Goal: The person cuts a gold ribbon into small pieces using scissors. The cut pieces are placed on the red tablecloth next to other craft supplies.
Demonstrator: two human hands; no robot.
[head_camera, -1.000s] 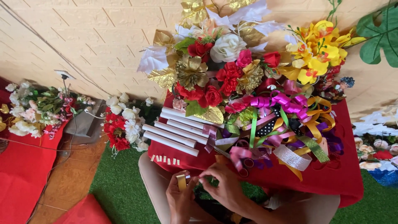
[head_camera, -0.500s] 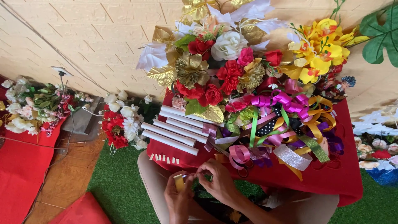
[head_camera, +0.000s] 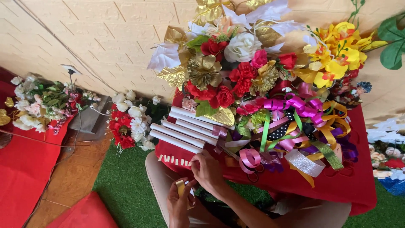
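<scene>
Tape roll [head_camera: 180, 188] sits pinched in my left hand [head_camera: 179, 207], fingers curled round it, low over my lap. My right hand [head_camera: 209, 171] is closed on a short strip pulled from that roll, thumb and fingertips pressed together at the edge of the red counter [head_camera: 358, 185]. Along that edge I count about six small tape strips [head_camera: 174, 160] stuck in a row. Just above them lie five white paper rolls [head_camera: 185, 131], side by side. Beyond them is one big heap of artificial flowers [head_camera: 236, 71] and curled ribbons [head_camera: 295, 126]. Two smaller flower bunches [head_camera: 126, 124] lie on the floor to my left.
</scene>
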